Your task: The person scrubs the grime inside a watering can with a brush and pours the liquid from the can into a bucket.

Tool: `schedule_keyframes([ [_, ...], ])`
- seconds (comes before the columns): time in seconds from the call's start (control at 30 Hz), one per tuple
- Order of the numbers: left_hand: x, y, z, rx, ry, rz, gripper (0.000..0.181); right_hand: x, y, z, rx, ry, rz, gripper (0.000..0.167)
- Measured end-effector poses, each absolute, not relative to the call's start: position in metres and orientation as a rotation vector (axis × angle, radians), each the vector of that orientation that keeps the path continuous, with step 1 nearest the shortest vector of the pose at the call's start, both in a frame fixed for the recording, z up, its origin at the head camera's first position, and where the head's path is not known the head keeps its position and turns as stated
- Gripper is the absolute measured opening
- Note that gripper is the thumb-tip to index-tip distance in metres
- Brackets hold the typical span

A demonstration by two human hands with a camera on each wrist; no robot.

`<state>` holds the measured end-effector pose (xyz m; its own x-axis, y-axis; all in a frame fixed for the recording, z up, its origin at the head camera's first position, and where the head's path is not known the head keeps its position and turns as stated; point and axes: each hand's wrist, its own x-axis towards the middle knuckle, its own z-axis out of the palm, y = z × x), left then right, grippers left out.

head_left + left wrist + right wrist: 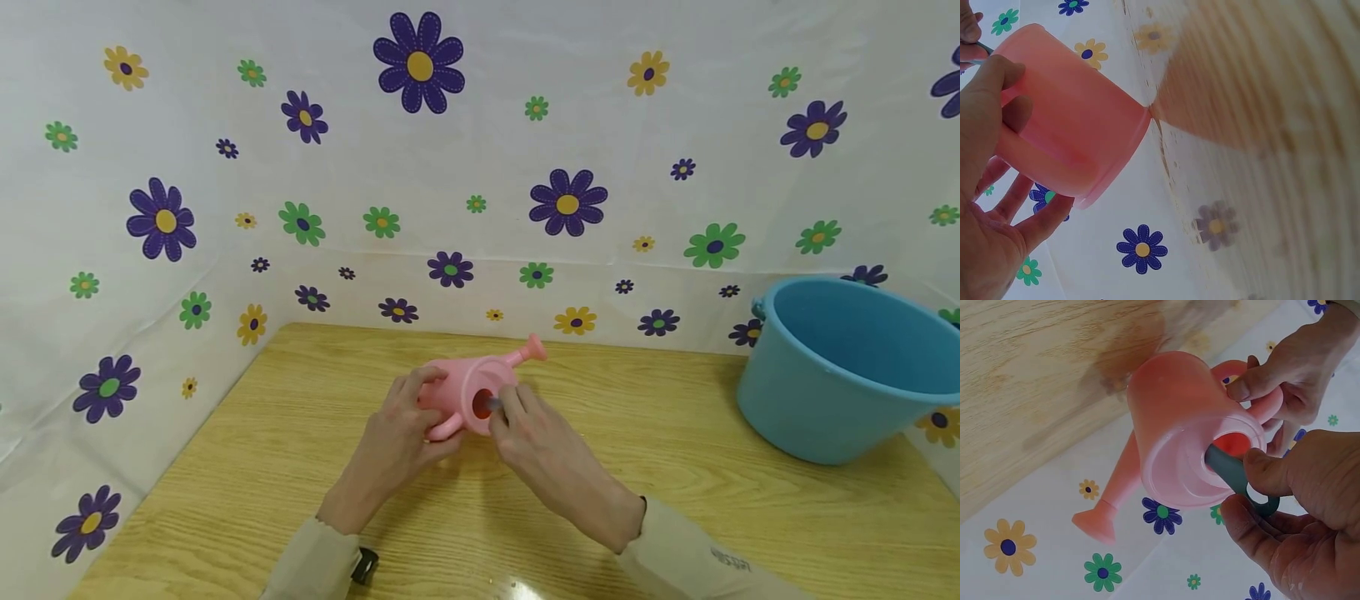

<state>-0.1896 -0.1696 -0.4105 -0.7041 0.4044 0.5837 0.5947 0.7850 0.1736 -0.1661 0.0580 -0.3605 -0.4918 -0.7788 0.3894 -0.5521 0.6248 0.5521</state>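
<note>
A pink toy watering can [450, 379] is tilted over the wooden table, its open top turned toward me and its spout [522, 353] pointing to the back right. My left hand [397, 427] grips it on the handle side, its thumb against the handle [1265, 406] in the right wrist view. My right hand [543, 450] pinches a grey-green tool handle [1227, 469] with a ring-shaped end. That handle runs through the round hole in the can's top. The tool's far end is hidden inside the can.
A large blue bucket [817, 408] stands at the right side of the wooden table [225, 467]. White flower-patterned sheeting [480, 150] rises behind the table and along its left side. A black strap [365, 566] shows near the left sleeve.
</note>
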Motion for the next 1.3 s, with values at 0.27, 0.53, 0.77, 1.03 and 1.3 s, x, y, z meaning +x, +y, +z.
schedule_keyframes([
  [0.27,-0.19,-0.171,-0.411,-0.746,-2.435,-0.482,0.023,-0.172,0.054,-0.365,1.045,-2.241,-0.486,0.011],
  [0.53,-0.19,-0.171,-0.411,-0.751,-2.434,-0.486,0.024,-0.175,0.053,-0.367,1.045,-2.252,-0.475,0.014],
  [0.77,-0.19,-0.171,-0.411,-0.737,-2.442,-0.485,0.024,-0.172,0.053,-0.365,1.045,-2.238,-0.465,0.009],
  [1.03,-0.189,-0.17,-0.411,-0.737,-2.457,-0.471,0.024,-0.165,0.056,-0.359,1.029,-2.258,-0.438,0.013],
  [1.3,-0.19,-0.17,-0.411,-0.734,-2.457,-0.462,0.023,-0.159,0.057,-0.352,1.032,-2.285,-0.381,0.02],
])
